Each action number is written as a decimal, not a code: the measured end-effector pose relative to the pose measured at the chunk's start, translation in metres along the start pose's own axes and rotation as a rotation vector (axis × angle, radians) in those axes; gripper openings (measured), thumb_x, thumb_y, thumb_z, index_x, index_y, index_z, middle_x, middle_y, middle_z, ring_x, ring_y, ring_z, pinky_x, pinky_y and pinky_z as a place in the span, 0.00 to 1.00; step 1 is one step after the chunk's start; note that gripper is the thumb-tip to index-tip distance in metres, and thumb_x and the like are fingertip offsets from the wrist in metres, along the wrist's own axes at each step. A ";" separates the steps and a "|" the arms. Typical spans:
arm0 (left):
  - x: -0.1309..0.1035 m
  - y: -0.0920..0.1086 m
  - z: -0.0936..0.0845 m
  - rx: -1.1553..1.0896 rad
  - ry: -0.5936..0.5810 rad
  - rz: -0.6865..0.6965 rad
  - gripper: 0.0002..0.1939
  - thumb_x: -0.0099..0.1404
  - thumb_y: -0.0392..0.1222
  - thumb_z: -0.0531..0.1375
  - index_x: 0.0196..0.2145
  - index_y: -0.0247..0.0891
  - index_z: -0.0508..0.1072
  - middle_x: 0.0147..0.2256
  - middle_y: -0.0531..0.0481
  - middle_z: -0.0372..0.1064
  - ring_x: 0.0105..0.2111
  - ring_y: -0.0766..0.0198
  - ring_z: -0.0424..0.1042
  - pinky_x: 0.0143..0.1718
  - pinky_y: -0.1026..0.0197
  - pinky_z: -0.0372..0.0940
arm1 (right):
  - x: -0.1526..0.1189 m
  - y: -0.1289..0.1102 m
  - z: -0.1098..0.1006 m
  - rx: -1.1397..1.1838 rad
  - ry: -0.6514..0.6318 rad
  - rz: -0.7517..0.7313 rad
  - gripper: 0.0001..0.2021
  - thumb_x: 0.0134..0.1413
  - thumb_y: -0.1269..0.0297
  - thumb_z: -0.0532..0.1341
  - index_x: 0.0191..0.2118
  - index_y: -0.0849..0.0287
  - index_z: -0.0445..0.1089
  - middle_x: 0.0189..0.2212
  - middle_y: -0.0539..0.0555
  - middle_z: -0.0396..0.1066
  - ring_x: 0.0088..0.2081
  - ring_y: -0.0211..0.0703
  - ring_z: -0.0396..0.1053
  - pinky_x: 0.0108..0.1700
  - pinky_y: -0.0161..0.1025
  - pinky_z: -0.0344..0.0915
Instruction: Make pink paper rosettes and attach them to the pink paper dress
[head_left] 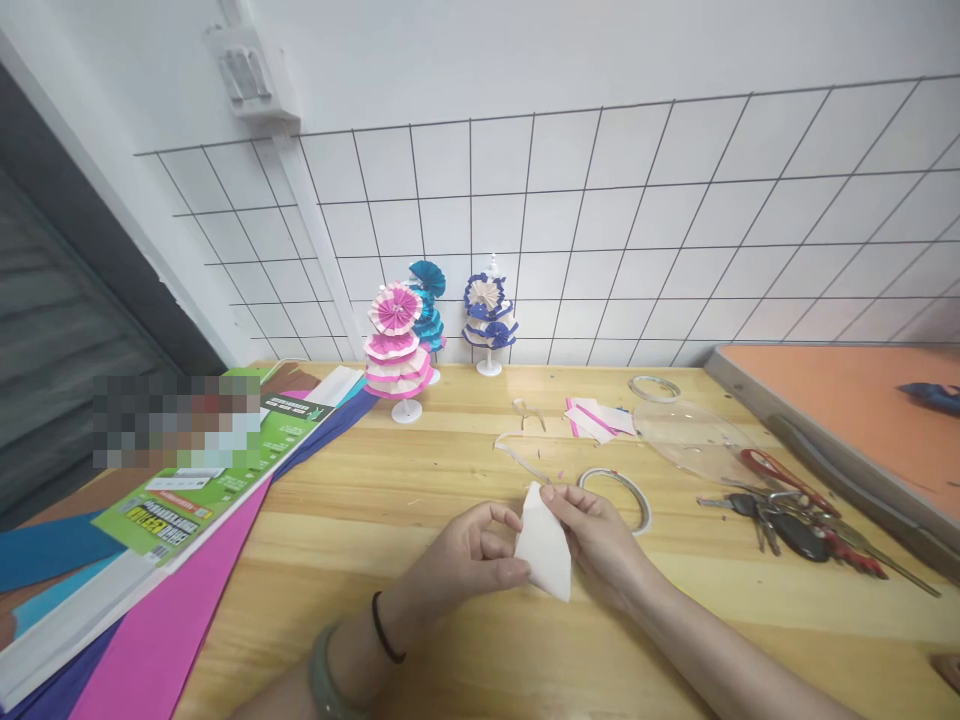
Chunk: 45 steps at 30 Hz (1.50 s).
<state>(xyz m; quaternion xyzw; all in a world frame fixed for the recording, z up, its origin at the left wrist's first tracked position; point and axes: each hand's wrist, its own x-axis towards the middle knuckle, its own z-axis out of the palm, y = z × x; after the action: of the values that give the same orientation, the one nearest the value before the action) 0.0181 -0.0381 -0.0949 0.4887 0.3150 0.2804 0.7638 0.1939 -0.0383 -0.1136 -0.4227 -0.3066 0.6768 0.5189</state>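
Note:
A white folded paper piece, shaped like a wedge, is held up above the wooden table. My left hand has its thumb and fingers at the paper's left edge. At the top and right edge, my right hand pinches the same paper between thumb and fingers. A roll of tape lies just behind my right hand. White and pink paper scraps lie farther back.
Pleated paper trees, one pink and white, one teal, one blue and white, stand by the wall. Coloured paper and a green packet cover the left side. Keys and an orange board are on the right.

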 end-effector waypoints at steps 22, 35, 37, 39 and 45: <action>0.006 -0.006 -0.007 0.063 0.175 0.109 0.35 0.45 0.43 0.68 0.50 0.36 0.61 0.44 0.41 0.66 0.41 0.60 0.67 0.41 0.60 0.60 | -0.016 -0.010 0.008 -0.543 -0.028 -0.368 0.10 0.51 0.56 0.59 0.28 0.58 0.69 0.25 0.49 0.65 0.28 0.37 0.61 0.31 0.33 0.58; 0.003 -0.013 0.001 0.033 0.088 -0.065 0.16 0.43 0.41 0.68 0.31 0.30 0.74 0.28 0.48 0.71 0.27 0.67 0.68 0.30 0.66 0.61 | -0.014 0.003 0.008 -0.577 -0.064 -0.316 0.13 0.51 0.55 0.58 0.27 0.59 0.69 0.25 0.50 0.65 0.28 0.37 0.62 0.31 0.34 0.58; 0.003 -0.013 0.001 0.035 0.103 -0.076 0.17 0.42 0.41 0.68 0.30 0.30 0.74 0.28 0.48 0.72 0.27 0.67 0.68 0.30 0.66 0.61 | -0.014 0.004 0.009 -0.549 -0.067 -0.279 0.13 0.51 0.54 0.58 0.27 0.60 0.68 0.25 0.49 0.65 0.28 0.36 0.61 0.31 0.33 0.58; 0.003 -0.013 0.001 0.036 0.109 -0.090 0.17 0.42 0.42 0.68 0.30 0.30 0.74 0.28 0.47 0.72 0.27 0.67 0.68 0.30 0.65 0.61 | -0.013 0.004 0.008 -0.528 -0.064 -0.258 0.13 0.50 0.54 0.59 0.27 0.60 0.68 0.24 0.49 0.65 0.28 0.36 0.61 0.31 0.33 0.58; 0.005 -0.018 -0.001 0.055 0.100 -0.095 0.17 0.42 0.42 0.68 0.30 0.30 0.75 0.28 0.47 0.72 0.27 0.67 0.69 0.30 0.65 0.60 | -0.010 0.009 0.005 -0.495 -0.055 -0.243 0.13 0.49 0.54 0.60 0.26 0.60 0.69 0.24 0.49 0.67 0.27 0.36 0.62 0.31 0.33 0.59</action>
<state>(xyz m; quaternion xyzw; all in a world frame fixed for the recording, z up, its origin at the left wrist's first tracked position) 0.0225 -0.0401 -0.1126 0.4796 0.3829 0.2591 0.7458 0.1868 -0.0504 -0.1162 -0.4784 -0.5251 0.5250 0.4688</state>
